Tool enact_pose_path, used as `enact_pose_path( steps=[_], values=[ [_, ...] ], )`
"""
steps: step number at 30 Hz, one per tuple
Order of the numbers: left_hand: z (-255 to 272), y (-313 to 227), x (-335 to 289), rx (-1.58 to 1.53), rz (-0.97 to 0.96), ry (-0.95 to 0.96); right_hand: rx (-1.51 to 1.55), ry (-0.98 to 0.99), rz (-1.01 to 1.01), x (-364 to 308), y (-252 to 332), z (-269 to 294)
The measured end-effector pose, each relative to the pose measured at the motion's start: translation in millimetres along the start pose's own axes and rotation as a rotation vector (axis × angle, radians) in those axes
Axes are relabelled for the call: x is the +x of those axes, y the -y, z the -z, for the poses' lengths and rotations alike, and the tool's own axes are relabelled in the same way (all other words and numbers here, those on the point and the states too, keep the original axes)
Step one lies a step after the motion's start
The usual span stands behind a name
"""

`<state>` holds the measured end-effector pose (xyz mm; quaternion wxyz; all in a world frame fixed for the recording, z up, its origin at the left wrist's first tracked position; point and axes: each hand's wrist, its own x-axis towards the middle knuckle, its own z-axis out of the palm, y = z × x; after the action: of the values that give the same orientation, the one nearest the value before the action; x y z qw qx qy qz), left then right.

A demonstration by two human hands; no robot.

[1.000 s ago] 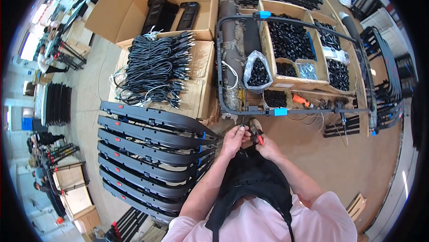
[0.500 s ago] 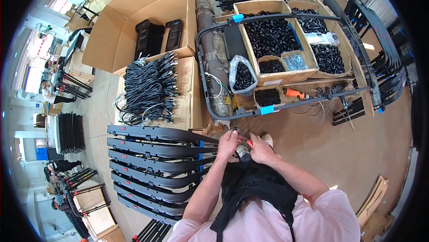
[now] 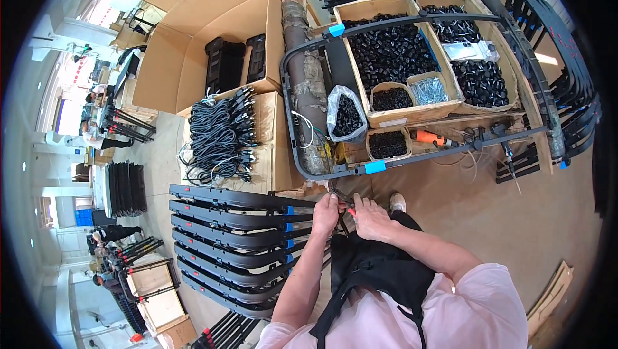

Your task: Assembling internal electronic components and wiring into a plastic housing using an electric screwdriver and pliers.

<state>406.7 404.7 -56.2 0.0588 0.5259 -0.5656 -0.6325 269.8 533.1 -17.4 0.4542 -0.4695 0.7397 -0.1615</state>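
Note:
Close to the near edge of a black tubular frame [image 3: 347, 171] with blue tape on it, both my hands work side by side. My left hand [image 3: 326, 215] is closed, fingertips pinched at a small dark piece; its shape is too small to tell. My right hand [image 3: 374, 219] is wrapped round a red-handled tool [image 3: 351, 211]; its dark front end reaches toward the left fingertips. The tool's exact kind is mostly hidden by the fingers.
Left of me stands a row of curved black panels [image 3: 225, 220]. Bundled black cables [image 3: 222, 133] lie on a carton beyond. Boxes of black fittings [image 3: 386, 59] and silver screws [image 3: 428, 91] sit beneath the frame, near an orange-handled tool [image 3: 430, 138]. Several people are far left.
The view has turned slightly, shifting the surroundings. My right hand now lies flatter over the red-handled tool, covering more of it. My left hand still pinches near the frame's edge.

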Motion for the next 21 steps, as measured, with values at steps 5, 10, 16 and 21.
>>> enact_pose_path(
  steps=[5,10,16,21],
  values=[
    [-4.9,-6.7,-6.9,0.104,-0.096,-0.057,-0.013,-0.026,0.004,-15.8,9.5,17.0],
    [-3.3,3.2,-1.6,-0.035,-0.103,-0.027,0.077,-0.056,0.013,-20.0,9.7,23.1],
    [34.5,-7.1,7.4,0.127,-0.042,0.209,-0.022,-0.168,0.057,-24.1,21.6,12.6],
    [48.1,-89.6,8.5,0.651,-0.534,-0.301,-0.11,-0.208,0.004,-31.9,43.2,14.5]
  ],
)
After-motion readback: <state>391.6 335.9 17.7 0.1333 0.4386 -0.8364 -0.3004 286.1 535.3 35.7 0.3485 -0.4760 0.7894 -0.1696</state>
